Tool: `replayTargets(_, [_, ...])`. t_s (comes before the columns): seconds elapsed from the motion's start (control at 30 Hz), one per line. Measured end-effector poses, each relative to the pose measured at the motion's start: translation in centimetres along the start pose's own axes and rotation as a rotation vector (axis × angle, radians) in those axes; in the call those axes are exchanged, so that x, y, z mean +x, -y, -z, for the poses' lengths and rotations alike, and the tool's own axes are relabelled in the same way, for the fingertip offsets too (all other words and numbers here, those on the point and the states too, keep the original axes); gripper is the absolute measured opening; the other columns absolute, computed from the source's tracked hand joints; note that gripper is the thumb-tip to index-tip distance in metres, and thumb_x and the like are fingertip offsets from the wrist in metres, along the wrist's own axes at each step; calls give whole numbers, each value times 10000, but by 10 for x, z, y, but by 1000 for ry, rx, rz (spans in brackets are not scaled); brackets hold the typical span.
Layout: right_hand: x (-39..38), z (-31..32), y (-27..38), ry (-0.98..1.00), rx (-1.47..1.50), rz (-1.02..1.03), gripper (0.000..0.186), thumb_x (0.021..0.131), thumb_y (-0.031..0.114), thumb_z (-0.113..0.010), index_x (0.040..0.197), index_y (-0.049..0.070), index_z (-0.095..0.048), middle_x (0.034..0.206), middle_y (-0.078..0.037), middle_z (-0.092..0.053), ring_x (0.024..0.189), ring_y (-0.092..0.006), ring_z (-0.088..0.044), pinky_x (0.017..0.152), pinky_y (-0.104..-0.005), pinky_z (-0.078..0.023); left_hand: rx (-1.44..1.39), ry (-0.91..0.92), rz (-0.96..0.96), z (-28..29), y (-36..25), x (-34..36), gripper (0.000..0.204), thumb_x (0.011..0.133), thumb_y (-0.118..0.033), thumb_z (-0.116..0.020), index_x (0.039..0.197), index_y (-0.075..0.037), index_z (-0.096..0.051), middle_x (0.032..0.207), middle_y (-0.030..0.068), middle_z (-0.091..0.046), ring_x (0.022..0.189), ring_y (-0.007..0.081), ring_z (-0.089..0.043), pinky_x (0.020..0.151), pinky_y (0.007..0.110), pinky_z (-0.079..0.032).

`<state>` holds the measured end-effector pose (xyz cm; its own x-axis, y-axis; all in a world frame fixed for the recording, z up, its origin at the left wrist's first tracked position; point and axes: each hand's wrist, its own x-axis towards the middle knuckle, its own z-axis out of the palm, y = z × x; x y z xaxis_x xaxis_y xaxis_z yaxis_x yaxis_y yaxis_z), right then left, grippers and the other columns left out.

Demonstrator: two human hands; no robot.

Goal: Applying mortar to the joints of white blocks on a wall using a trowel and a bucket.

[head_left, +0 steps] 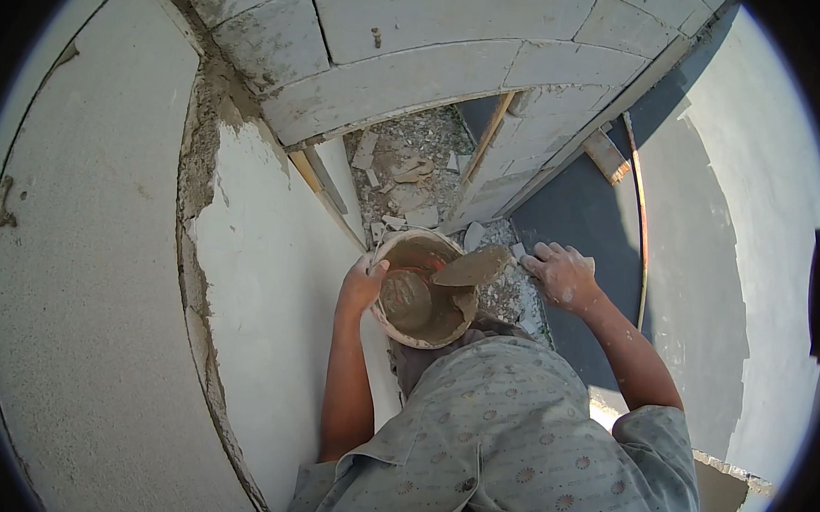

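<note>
My left hand (361, 286) grips the left rim of a round bucket (384, 323) held against my legs, with grey wet mortar (408, 300) inside. A trowel (472, 264) coated in mortar lies over the bucket's right side, its blade angled into the opening. My right hand (560, 275), spotted with plaster, is closed on the trowel's handle just right of the bucket; the handle itself is mostly hidden by the fingers.
A white wall (272, 277) with a rough mortar seam (194, 173) runs along my left. Ahead, a block wall (455, 61) has a doorway with rubble (405, 169). At right are a dark floor (568, 208), a brush (607, 155) and a long pole (640, 220).
</note>
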<state>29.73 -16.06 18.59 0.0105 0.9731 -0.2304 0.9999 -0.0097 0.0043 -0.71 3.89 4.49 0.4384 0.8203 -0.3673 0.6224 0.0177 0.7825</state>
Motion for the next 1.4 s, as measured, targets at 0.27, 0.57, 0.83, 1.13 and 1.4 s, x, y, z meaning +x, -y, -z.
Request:
replayTargets(0.27, [91, 3, 31, -115, -303, 524, 244, 865, 192, -575, 1087, 140, -661, 1010, -46, -599, 1016, -213, -587, 817, -382, -477, 64, 54, 7, -32, -15, -5, 543, 992, -475, -453, 1285, -37, -585, 1207, 291, -619, 1175, 453, -560, 990, 483, -445])
replayTargets(0.57, [76, -70, 25, 96, -110, 117, 327, 856, 170, -591, 1162, 59, -620, 1002, -169, -637, 898, -360, -675, 743, -472, -545, 176, 50, 1, -40, -24, -10, 553, 994, -444, -465, 1260, 31, -566, 1103, 324, -640, 1068, 480, -602, 922, 530, -468])
replayTargets(0.83, [42, -39, 25, 332, 94, -33, 278, 805, 105, -610, 1055, -15, -631, 931, -246, -673, 862, -384, -699, 750, -479, -566, 128, 33, -10, -36, -29, -9, 510, 948, -447, -557, 1227, -22, -591, 1120, 278, -657, 1073, 457, -611, 908, 511, -480])
replayTargets(1.13, [42, -16, 35, 432, 144, -13, 154, 795, 96, -600, 882, -21, -647, 825, -225, -696, 825, -385, -709, 747, -476, -571, 134, -13, 36, -43, -24, -15, 473, 900, -377, -629, 1232, -41, -600, 1167, 243, -647, 1112, 436, -597, 955, 488, -466])
replayTargets(1.4, [36, -20, 27, 420, 103, -52, 213, 818, 76, -591, 990, -42, -632, 838, -240, -695, 838, -382, -714, 735, -461, -578, 105, -45, 60, -63, -24, -23, 489, 908, -320, -597, 1286, -9, -571, 1243, 262, -603, 1186, 431, -554, 1004, 480, -443])
